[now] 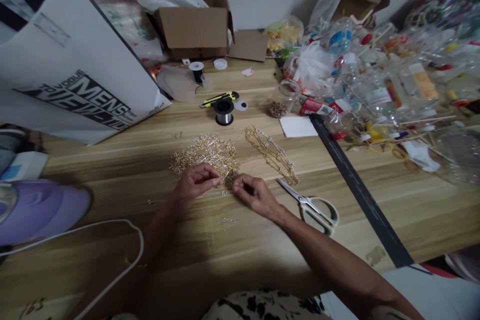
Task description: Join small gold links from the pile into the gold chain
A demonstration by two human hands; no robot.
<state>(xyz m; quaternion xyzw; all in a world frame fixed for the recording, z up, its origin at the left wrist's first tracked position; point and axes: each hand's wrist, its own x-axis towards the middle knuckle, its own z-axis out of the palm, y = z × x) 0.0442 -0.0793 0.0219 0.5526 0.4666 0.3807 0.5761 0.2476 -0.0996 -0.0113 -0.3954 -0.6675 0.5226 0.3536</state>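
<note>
My left hand point(198, 182) is closed in a pinch at the near edge of a pile of gold and silver chains point(210, 152). Close by on its right, my right hand point(253, 192) is also pinched, with fingertips at the pile's near right edge. What either hand holds is too small to make out. A short silver chain point(212, 193) runs on the table below the fingertips. Nearer to me lies another short chain piece point(228, 222). Right of the pile, longer gold and silver chains point(272, 155) are laid out. Scissors point(313, 207) with pale handles rest beside my right forearm.
Behind the pile stand a wire spool point(224, 114) and a yellow-black utility knife point(221, 99). A jar of beads point(281, 100) and heaped plastic bottles point(382, 80) are at right. On the left are a white bag point(75, 60), a purple object point(48, 207) and a white cable point(140, 240).
</note>
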